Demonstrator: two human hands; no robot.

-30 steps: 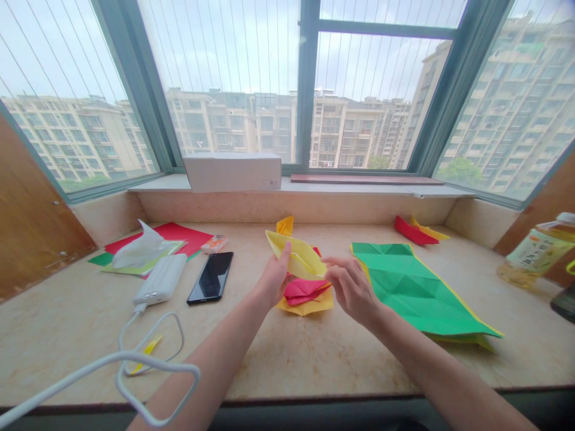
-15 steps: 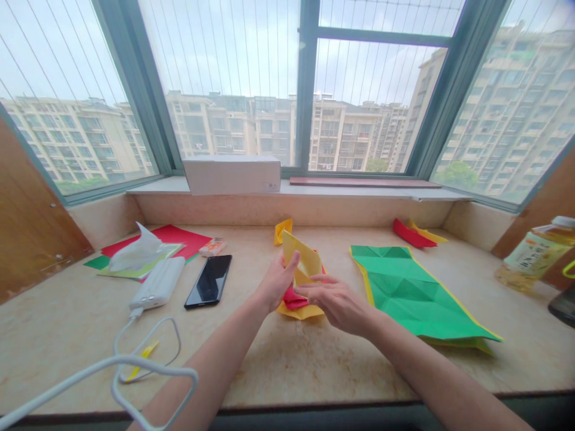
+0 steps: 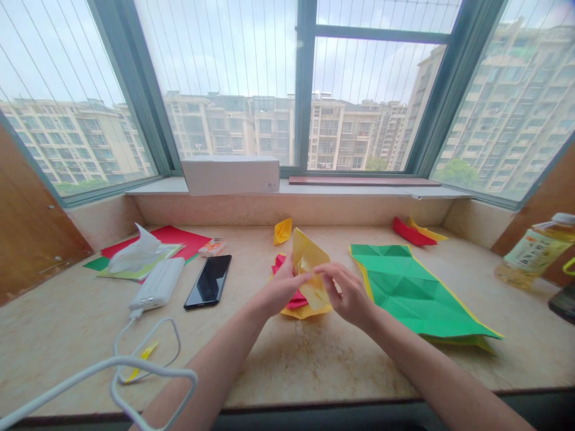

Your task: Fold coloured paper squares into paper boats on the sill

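Both my hands hold a folded yellow paper piece [image 3: 309, 263] upright over the stone sill. My left hand [image 3: 281, 288] pinches its left side with thumb and fingers. My right hand [image 3: 348, 293] grips its lower right edge, fingers curled on it. Right under the hands lies a folded red paper [image 3: 294, 298] on top of a yellow sheet [image 3: 302, 311].
A creased green sheet [image 3: 411, 287] on yellow paper lies to the right. A small yellow folded piece [image 3: 283, 230] and red and yellow folded pieces [image 3: 413, 232] sit further back. At left are a black phone [image 3: 209, 280], white power bank [image 3: 157, 284] with cable, tissue, red paper. A bottle [image 3: 532, 251] stands far right.
The yellow paper was turned from lying long and flat between my hands to standing upright. My right hand went from open beside it to gripping its lower edge.
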